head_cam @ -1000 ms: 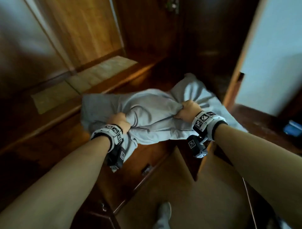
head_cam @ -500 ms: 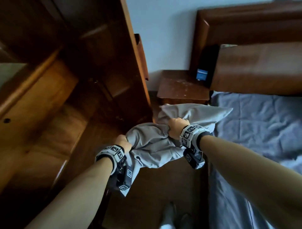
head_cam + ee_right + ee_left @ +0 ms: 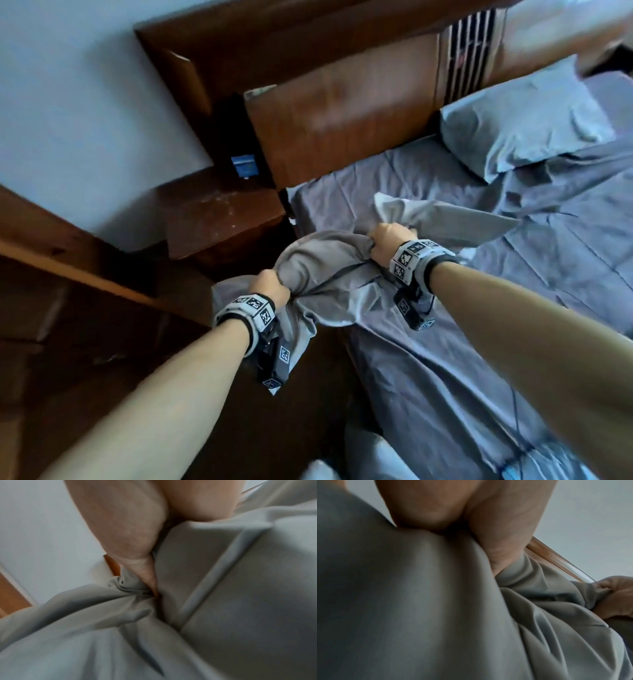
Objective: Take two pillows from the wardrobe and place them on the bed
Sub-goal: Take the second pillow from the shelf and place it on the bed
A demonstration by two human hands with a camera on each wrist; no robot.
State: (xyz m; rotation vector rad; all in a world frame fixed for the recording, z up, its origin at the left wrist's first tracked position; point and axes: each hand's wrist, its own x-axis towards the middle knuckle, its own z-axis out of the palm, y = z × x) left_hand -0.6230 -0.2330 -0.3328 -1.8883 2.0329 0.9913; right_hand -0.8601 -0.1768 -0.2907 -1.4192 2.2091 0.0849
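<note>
A grey pillow (image 3: 329, 267) hangs in the air over the left edge of the bed (image 3: 445, 377), bunched between both hands. My left hand (image 3: 270, 282) grips a fistful of its near end; my right hand (image 3: 388, 240) grips the cloth farther right, above the mattress. The left wrist view is filled by the pillow's cloth (image 3: 419, 601) under my left hand (image 3: 488, 527), with my right hand (image 3: 614, 599) at the edge. In the right wrist view my right hand (image 3: 137, 547) digs into the cloth (image 3: 240, 601). A second pillow (image 3: 524, 116) lies at the head of the bed.
A dark wooden headboard (image 3: 342, 113) runs behind the bed. A wooden nightstand (image 3: 219, 212) stands left of the bed with a small blue box (image 3: 244, 166) behind it. The wardrobe's wooden edge (image 3: 68, 267) is at the left. The grey sheet is wrinkled.
I have turned from the wardrobe to the bed. The pillow, held in both hands all along, has come out of the wardrobe and moved right, over the mattress edge.
</note>
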